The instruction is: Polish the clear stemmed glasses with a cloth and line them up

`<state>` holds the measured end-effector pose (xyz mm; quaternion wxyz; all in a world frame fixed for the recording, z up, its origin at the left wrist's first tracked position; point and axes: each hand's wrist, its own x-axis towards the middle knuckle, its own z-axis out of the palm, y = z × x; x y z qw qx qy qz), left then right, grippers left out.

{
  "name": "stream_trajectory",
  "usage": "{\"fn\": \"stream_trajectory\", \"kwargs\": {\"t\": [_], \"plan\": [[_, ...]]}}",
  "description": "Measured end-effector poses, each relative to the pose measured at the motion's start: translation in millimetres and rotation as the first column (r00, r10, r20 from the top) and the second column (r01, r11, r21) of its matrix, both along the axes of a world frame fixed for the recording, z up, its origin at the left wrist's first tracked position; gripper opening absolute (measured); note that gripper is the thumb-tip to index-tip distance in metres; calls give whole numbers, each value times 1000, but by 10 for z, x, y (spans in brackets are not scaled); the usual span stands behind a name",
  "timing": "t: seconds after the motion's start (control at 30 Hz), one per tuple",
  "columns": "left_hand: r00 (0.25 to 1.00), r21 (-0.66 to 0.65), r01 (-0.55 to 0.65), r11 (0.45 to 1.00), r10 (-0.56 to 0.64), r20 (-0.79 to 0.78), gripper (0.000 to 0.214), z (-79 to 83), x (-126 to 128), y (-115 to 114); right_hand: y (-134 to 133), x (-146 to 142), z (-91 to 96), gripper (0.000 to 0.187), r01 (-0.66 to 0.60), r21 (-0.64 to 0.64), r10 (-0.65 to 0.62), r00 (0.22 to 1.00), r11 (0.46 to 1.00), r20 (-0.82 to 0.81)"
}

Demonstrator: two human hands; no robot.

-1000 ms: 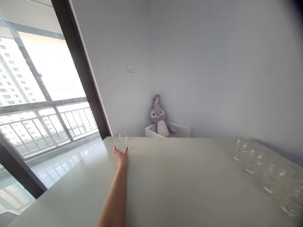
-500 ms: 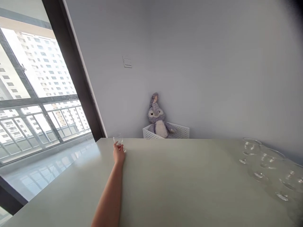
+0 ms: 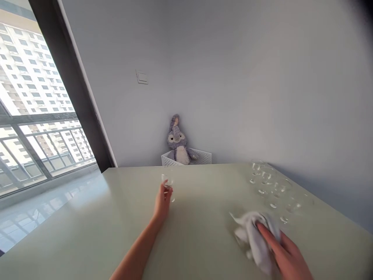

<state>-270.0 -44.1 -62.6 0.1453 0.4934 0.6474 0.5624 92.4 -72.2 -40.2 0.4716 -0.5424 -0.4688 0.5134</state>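
My left hand (image 3: 163, 198) is closed around a clear stemmed glass (image 3: 166, 179) over the middle of the pale green table (image 3: 201, 217). The glass is upright, and its foot shows just past my fingers. At the lower right, my right hand (image 3: 287, 251) grips a crumpled white cloth (image 3: 255, 233), slightly smeared by motion. My thumb lies over the cloth, and the other fingers are partly hidden. Just beyond the cloth, several stemmed glasses (image 3: 266, 177) stand upright in a slanting row along the table's right side.
Behind the table's far edge sits a grey plush toy (image 3: 180, 146) in a white perforated basket (image 3: 205, 156). A grey wall (image 3: 247, 85) rises behind and to the right. At the left is a dark-framed window (image 3: 37, 89) with a railing outside.
My left hand has brought the glass nearer and to the right. My right hand has come into view with the white cloth. The camera has turned right, showing more of the glasses.
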Motion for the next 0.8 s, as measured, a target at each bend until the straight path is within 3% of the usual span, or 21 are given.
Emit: {"fn": "stream_trajectory", "kwargs": {"t": [0.1, 0.17, 0.27, 0.33, 0.4, 0.5, 0.57, 0.7, 0.73, 0.8], "plan": [[981, -80, 180, 980, -185, -60, 44, 76, 578, -266, 257, -341, 272, 35, -40, 207, 42, 999, 977, -3], [956, -132, 254, 958, -269, -118, 39, 156, 849, -435, 357, -508, 438, 34, -76, 369, 69, 997, 926, 32], [915, -193, 300, 934, -339, -218, 33, 256, 1031, -618, 389, -617, 569, 30, -324, 474, 269, 946, 819, 183], [894, -221, 300, 928, -354, -273, 32, 274, 1011, -669, 363, -625, 559, 26, -509, 388, 462, 861, 768, 214], [818, -200, 264, 944, -328, -472, 33, 248, 920, -670, 331, -614, 490, 24, -627, 205, 620, 777, 751, 105], [508, -53, 257, 965, -182, -842, 37, 169, 762, -625, 303, -600, 353, 21, -699, -38, 694, 714, 714, -89], [384, 16, 297, 955, -104, -917, 40, 136, 695, -599, 296, -609, 282, 22, -723, -111, 704, 690, 682, -170], [335, 121, 303, 945, 13, -942, 45, 166, 651, -585, 271, -673, 223, 27, -797, -166, 720, 598, 581, -351], [329, 124, 300, 946, 20, -944, 44, 190, 646, -589, 256, -689, 224, 27, -805, -167, 716, 586, 570, -381], [340, 49, 301, 952, -59, -939, 41, 256, 635, -611, 213, -709, 247, 24, -789, -145, 714, 605, 597, -353]]}}
